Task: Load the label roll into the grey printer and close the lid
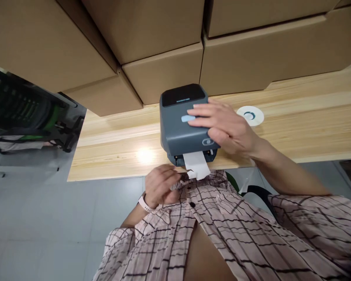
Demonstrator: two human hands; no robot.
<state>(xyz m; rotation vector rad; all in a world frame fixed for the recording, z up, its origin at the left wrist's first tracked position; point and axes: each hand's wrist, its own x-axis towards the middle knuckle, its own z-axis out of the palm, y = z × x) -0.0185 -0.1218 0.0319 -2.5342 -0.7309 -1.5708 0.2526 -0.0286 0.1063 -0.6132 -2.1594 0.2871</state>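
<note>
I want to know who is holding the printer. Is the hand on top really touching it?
Touching. In the head view the right hand lies flat on the top of the grey label printer, its fingers resting on the lid beside the light blue button.

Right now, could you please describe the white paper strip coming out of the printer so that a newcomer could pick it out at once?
On the light wooden table, below the stacked cardboard boxes, sits a grey label printer with the right hand resting on top. From its front slot hangs the white label strip, and the left hand is at its lower edge. Unlike the round white disc lying flat nearby, it is rectangular and overhangs the table edge.
</note>
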